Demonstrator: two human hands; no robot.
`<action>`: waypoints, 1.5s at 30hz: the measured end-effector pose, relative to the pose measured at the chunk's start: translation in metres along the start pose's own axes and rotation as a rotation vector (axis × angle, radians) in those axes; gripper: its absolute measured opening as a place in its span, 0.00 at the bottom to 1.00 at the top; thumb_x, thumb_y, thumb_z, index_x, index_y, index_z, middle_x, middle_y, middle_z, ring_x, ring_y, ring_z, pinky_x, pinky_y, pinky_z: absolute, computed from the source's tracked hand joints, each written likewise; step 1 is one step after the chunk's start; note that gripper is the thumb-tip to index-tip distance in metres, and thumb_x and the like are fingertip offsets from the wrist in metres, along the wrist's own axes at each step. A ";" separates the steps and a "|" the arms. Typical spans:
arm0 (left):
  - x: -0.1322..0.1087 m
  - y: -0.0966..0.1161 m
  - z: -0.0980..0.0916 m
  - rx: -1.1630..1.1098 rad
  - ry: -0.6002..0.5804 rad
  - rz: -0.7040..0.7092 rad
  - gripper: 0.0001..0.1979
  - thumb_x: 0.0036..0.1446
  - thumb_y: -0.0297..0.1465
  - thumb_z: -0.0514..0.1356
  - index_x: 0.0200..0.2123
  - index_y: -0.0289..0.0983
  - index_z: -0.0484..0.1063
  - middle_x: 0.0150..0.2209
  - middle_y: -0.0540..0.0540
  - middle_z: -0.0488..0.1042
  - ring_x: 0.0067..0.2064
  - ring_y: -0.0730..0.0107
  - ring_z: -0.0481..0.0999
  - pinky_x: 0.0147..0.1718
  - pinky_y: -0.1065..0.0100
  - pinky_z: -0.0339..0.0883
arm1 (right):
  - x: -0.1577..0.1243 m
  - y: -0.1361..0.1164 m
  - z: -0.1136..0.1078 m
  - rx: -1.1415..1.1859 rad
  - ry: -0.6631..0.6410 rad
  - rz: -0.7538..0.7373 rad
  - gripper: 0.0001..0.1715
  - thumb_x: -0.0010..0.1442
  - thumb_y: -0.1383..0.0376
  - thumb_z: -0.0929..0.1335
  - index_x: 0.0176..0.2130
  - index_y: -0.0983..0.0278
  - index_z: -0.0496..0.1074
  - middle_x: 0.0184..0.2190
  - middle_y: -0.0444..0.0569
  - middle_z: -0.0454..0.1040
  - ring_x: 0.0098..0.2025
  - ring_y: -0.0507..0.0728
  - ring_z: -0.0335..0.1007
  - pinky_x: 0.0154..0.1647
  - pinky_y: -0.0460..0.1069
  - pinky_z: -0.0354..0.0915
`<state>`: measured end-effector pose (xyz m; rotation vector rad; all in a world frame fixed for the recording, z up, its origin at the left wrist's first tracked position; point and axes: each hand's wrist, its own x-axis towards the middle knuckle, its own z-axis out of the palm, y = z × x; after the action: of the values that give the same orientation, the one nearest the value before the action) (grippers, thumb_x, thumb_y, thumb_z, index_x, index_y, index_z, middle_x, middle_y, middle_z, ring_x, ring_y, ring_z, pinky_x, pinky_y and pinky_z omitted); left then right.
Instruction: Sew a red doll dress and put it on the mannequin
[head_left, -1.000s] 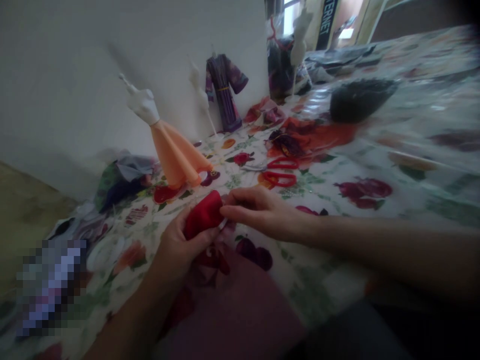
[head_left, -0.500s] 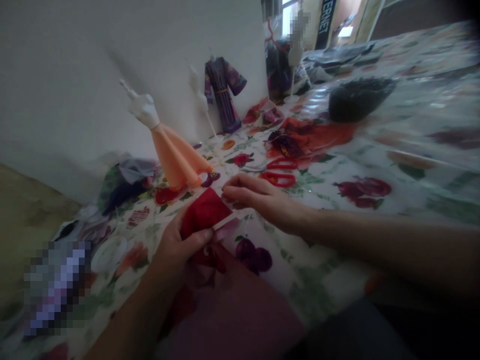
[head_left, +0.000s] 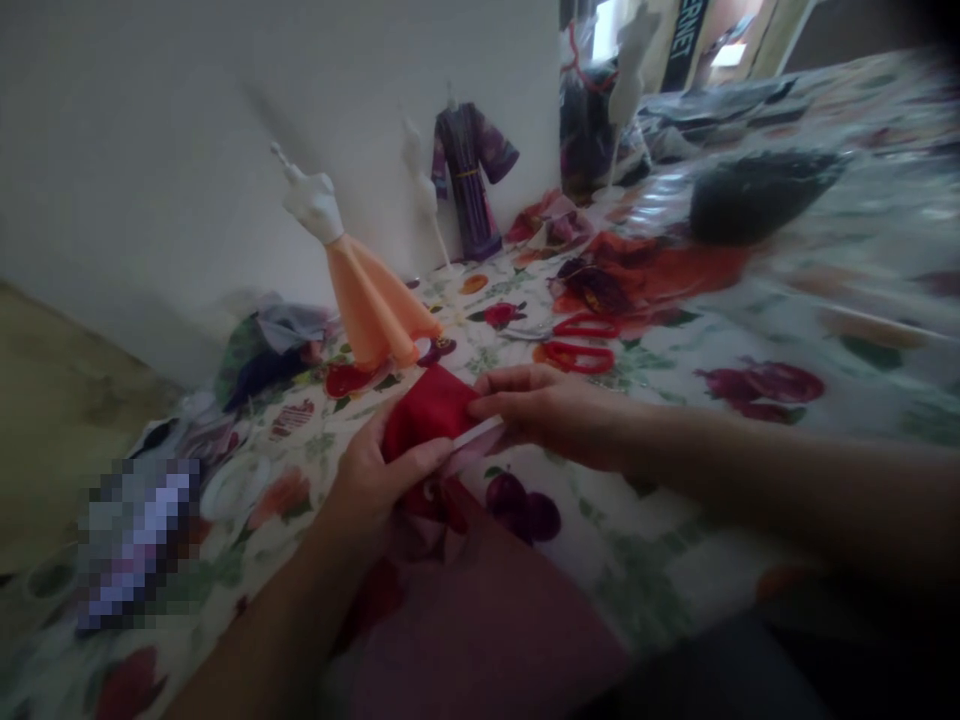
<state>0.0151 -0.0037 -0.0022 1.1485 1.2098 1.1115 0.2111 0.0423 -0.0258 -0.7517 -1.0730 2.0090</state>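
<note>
Cloth (head_left: 433,405), red, lies between left hand (head_left: 373,468) and right hand (head_left: 555,408), pinched.

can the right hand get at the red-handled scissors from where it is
Probably yes: the red-handled scissors lie just beyond the right hand, with nothing seen covering them. That hand is at the red cloth, though, so it would likely have to leave that first.
</note>
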 end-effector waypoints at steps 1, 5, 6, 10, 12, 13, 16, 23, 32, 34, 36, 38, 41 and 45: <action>-0.001 0.001 0.001 0.002 -0.006 0.000 0.27 0.44 0.33 0.75 0.49 0.39 0.76 0.36 0.49 0.81 0.30 0.72 0.78 0.28 0.75 0.71 | 0.000 0.000 0.000 -0.009 0.003 0.000 0.07 0.53 0.67 0.76 0.31 0.61 0.74 0.27 0.42 0.75 0.30 0.51 0.74 0.39 0.48 0.72; -0.001 0.002 0.002 0.005 -0.040 -0.022 0.27 0.43 0.34 0.75 0.48 0.38 0.77 0.35 0.47 0.81 0.30 0.70 0.78 0.28 0.74 0.72 | -0.001 -0.002 0.002 -0.023 0.011 -0.004 0.07 0.54 0.66 0.75 0.32 0.62 0.74 0.28 0.42 0.75 0.30 0.50 0.73 0.38 0.47 0.71; -0.001 0.002 0.002 0.004 -0.048 -0.037 0.26 0.43 0.34 0.76 0.47 0.37 0.77 0.34 0.47 0.80 0.29 0.70 0.78 0.28 0.73 0.72 | -0.002 -0.002 0.002 -0.018 0.003 -0.008 0.07 0.54 0.66 0.75 0.32 0.62 0.74 0.28 0.42 0.75 0.30 0.50 0.73 0.39 0.47 0.71; -0.001 0.001 0.000 -0.007 -0.066 -0.107 0.22 0.42 0.34 0.76 0.42 0.35 0.78 0.31 0.47 0.80 0.28 0.71 0.77 0.27 0.74 0.71 | -0.001 -0.001 0.001 -0.010 -0.037 -0.038 0.09 0.54 0.66 0.76 0.32 0.64 0.74 0.28 0.42 0.75 0.31 0.50 0.74 0.39 0.47 0.72; -0.002 0.000 -0.002 -0.012 -0.077 -0.148 0.20 0.43 0.34 0.76 0.40 0.35 0.78 0.29 0.48 0.79 0.26 0.73 0.76 0.26 0.74 0.71 | 0.000 0.000 0.001 -0.017 -0.039 -0.047 0.09 0.54 0.65 0.77 0.32 0.64 0.74 0.28 0.41 0.75 0.31 0.49 0.73 0.39 0.47 0.72; -0.002 0.000 -0.002 -0.015 -0.083 -0.165 0.20 0.44 0.35 0.76 0.40 0.35 0.78 0.29 0.48 0.79 0.26 0.73 0.76 0.26 0.74 0.71 | 0.000 0.000 0.001 -0.022 -0.037 -0.046 0.09 0.54 0.65 0.76 0.32 0.64 0.74 0.28 0.42 0.75 0.31 0.49 0.73 0.39 0.47 0.71; -0.002 0.000 -0.004 -0.020 -0.091 -0.192 0.19 0.45 0.36 0.75 0.39 0.34 0.78 0.28 0.48 0.79 0.25 0.72 0.76 0.25 0.74 0.71 | -0.001 0.000 0.002 -0.037 -0.029 -0.043 0.09 0.55 0.64 0.76 0.32 0.64 0.74 0.29 0.42 0.76 0.31 0.49 0.73 0.39 0.47 0.71; -0.004 0.004 -0.003 -0.029 -0.150 -0.225 0.25 0.44 0.33 0.76 0.47 0.37 0.78 0.33 0.45 0.83 0.28 0.67 0.80 0.27 0.71 0.75 | 0.001 0.002 0.001 -0.007 -0.047 -0.039 0.08 0.55 0.65 0.76 0.32 0.64 0.75 0.28 0.43 0.76 0.30 0.50 0.74 0.38 0.47 0.72; -0.003 0.004 -0.006 -0.104 -0.127 -0.277 0.19 0.41 0.34 0.78 0.35 0.34 0.79 0.25 0.48 0.79 0.23 0.73 0.77 0.24 0.75 0.71 | -0.001 -0.001 -0.001 0.089 -0.068 0.026 0.07 0.57 0.65 0.76 0.33 0.63 0.75 0.27 0.42 0.75 0.29 0.49 0.73 0.38 0.46 0.72; -0.003 0.004 -0.006 -0.105 -0.120 -0.268 0.17 0.41 0.34 0.78 0.33 0.34 0.79 0.24 0.50 0.78 0.22 0.75 0.75 0.23 0.76 0.70 | -0.001 0.000 -0.002 0.088 -0.089 0.024 0.08 0.57 0.64 0.76 0.34 0.63 0.75 0.28 0.42 0.76 0.30 0.50 0.74 0.38 0.46 0.72; -0.003 0.005 -0.005 -0.113 -0.117 -0.254 0.15 0.42 0.34 0.77 0.31 0.35 0.79 0.22 0.51 0.76 0.21 0.77 0.74 0.22 0.77 0.68 | -0.002 0.000 -0.002 0.082 -0.103 0.013 0.09 0.56 0.65 0.77 0.34 0.63 0.75 0.29 0.43 0.77 0.31 0.50 0.76 0.38 0.46 0.72; -0.004 0.005 -0.004 -0.119 -0.124 -0.241 0.15 0.42 0.34 0.77 0.31 0.35 0.79 0.22 0.51 0.77 0.21 0.77 0.73 0.21 0.77 0.68 | -0.002 -0.001 -0.003 0.072 -0.122 -0.002 0.10 0.55 0.65 0.77 0.35 0.64 0.75 0.30 0.43 0.78 0.32 0.50 0.77 0.39 0.46 0.73; -0.004 0.006 -0.003 -0.132 -0.137 -0.241 0.14 0.44 0.33 0.76 0.33 0.36 0.79 0.22 0.52 0.77 0.21 0.77 0.73 0.22 0.77 0.69 | -0.002 0.000 -0.002 0.040 -0.157 -0.030 0.08 0.56 0.66 0.76 0.36 0.64 0.75 0.32 0.44 0.79 0.34 0.50 0.77 0.41 0.46 0.72; -0.005 0.008 -0.001 -0.147 -0.125 -0.241 0.12 0.46 0.32 0.75 0.34 0.36 0.80 0.23 0.52 0.77 0.21 0.77 0.74 0.22 0.77 0.68 | -0.002 0.000 -0.001 -0.011 -0.174 -0.056 0.07 0.57 0.66 0.75 0.37 0.64 0.76 0.34 0.45 0.79 0.37 0.50 0.77 0.42 0.46 0.72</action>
<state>0.0141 -0.0075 0.0062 0.9197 1.1170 0.9173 0.2129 0.0411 -0.0262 -0.5539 -1.1919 2.0510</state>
